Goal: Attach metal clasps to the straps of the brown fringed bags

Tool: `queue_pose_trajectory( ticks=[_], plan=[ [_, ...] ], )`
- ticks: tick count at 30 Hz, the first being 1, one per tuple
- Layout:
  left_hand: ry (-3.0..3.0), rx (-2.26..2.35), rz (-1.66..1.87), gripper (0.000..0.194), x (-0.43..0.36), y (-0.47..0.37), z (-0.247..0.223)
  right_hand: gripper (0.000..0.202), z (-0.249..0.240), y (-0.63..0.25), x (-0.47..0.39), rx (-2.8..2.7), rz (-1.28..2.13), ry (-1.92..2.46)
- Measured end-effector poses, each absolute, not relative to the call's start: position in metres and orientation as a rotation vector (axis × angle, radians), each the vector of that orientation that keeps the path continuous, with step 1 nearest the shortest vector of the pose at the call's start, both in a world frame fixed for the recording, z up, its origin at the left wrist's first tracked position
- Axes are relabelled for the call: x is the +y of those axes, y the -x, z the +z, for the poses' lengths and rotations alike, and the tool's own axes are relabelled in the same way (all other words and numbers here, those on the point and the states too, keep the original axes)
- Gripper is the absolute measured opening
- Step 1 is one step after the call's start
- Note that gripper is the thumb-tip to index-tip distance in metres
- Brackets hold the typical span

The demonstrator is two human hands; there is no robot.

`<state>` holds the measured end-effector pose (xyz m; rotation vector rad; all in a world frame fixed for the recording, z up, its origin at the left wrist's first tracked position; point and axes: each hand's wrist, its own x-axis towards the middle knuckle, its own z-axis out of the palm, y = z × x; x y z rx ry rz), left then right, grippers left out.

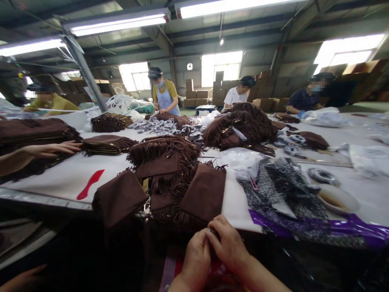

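Note:
Both my hands are together just below the table's front edge. My left hand [197,252] has its fingers curled in, and my right hand [228,242] presses against it with bent fingers. Something small and dark is pinched between them, mostly hidden by the fingers. Right above them lies a flat brown fringed pouch [203,192], close to my right fingertips. It belongs to a heap of brown fringed pouches [162,164] with gold-coloured zips. Another brown pouch [120,198] hangs over the edge to the left, beside a metal chain [147,205].
A red strip [90,185] lies on the white table [60,178]. A co-worker's hand [51,150] rests by stacked pouches on the left. Right of me are black-and-white speckled fabric [282,194], purple plastic [349,229] and a bowl [338,199]. Several people work across the table.

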<state>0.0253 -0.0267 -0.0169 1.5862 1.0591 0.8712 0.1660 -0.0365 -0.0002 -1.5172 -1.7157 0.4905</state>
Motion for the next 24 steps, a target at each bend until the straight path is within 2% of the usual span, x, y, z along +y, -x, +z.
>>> queue_pose_trajectory(
  ticks=[3,6,12,16,20,24],
  plan=[
    [-1.549,1.065,0.852,0.031,-0.027,-0.025,-0.019,0.019,-0.001,-0.171,-0.031,-1.666,0.481,1.628],
    [-1.351,1.089,0.781,0.041,-0.023,-0.025,-0.019,0.02,-0.002,-0.179,-0.028,-1.629,0.443,1.708],
    [-1.074,1.114,0.663,0.064,-0.01,-0.025,-0.018,0.019,-0.009,-0.183,-0.047,-1.57,0.571,1.608],
    [-1.111,1.163,0.574,0.071,-0.002,-0.024,-0.016,0.021,-0.009,-0.195,-0.059,-1.506,0.474,1.54],
    [-1.226,1.187,0.592,0.065,0.008,-0.019,-0.016,0.023,-0.006,-0.214,-0.065,-1.497,0.403,1.604],
    [-1.493,1.211,0.681,0.046,0.012,-0.01,-0.012,0.021,-0.025,-0.208,-0.077,-1.608,0.604,1.698]
  ],
)
